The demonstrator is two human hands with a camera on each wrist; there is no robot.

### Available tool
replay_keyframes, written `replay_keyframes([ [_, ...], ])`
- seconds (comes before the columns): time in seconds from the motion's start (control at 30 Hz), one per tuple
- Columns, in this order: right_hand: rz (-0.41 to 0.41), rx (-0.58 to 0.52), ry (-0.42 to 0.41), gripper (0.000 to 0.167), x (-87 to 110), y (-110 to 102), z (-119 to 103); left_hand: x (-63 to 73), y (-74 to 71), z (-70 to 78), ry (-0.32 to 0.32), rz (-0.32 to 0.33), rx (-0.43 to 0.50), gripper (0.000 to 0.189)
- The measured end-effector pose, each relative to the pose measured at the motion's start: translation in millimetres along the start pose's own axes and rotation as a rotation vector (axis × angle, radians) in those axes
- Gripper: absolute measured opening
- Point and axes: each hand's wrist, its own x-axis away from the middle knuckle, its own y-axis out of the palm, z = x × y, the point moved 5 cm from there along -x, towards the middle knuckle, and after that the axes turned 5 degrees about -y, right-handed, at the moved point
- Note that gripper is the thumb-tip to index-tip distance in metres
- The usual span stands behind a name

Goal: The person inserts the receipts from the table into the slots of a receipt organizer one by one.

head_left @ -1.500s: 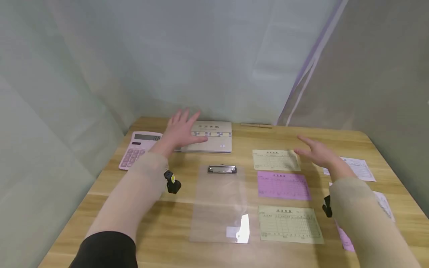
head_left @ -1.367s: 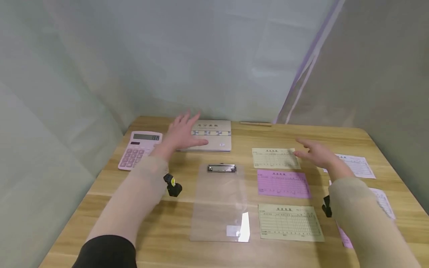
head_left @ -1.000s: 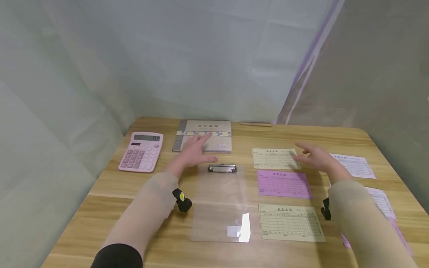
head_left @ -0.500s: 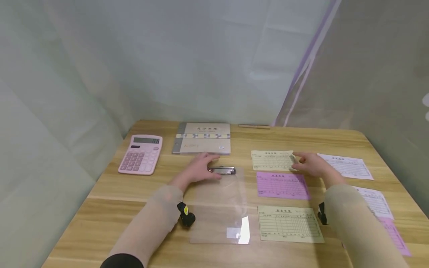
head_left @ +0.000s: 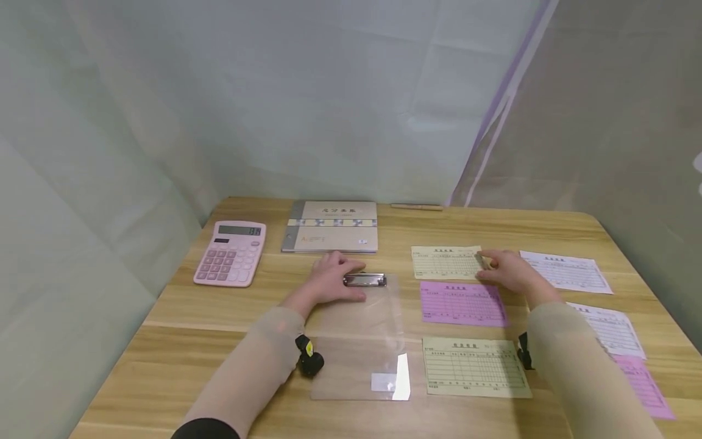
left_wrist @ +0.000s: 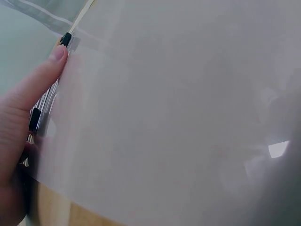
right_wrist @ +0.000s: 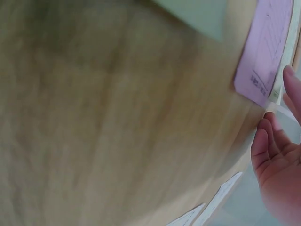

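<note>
My left hand (head_left: 332, 279) grips the clear clipboard (head_left: 356, 341) at the left end of its metal clip (head_left: 365, 280). In the left wrist view the thumb (left_wrist: 56, 59) lies along that clip, and the transparent board (left_wrist: 164, 117) spreads beyond it. My right hand (head_left: 510, 271) is at the right edge of the upper cream slip (head_left: 445, 262), thumb and forefinger apart at its corners. The right wrist view shows this hand's fingers (right_wrist: 262, 136) half curled near the purple slip (right_wrist: 263, 56). Below the cream slip lie a purple slip (head_left: 463, 303) and another cream slip (head_left: 475, 367).
A pink calculator (head_left: 230, 253) stands at the left, with a bound account book (head_left: 331, 227) behind the clipboard and a pen (head_left: 415, 207) along the back edge. To the right lie white slips (head_left: 566, 272) and a purple one (head_left: 643, 385), partly under the right arm.
My left hand has come from over the account book down to the clipboard's clip, uncovering calculator and book. My right hand has lowered slightly onto the upper cream slip's right edge.
</note>
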Motion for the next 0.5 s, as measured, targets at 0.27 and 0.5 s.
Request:
replay_keyframes([
  [0.27, 0.002, 0.008, 0.027, 0.058, -1.4, 2.8, 4.2, 0.4, 1.3, 0.8, 0.007, 0.012, -0.023, 0.083],
  [0.5, -0.004, 0.002, 0.035, 0.055, -1.7, 4.6, 5.5, 1.3, 0.9, 0.6, 0.012, 0.017, -0.030, 0.083],
])
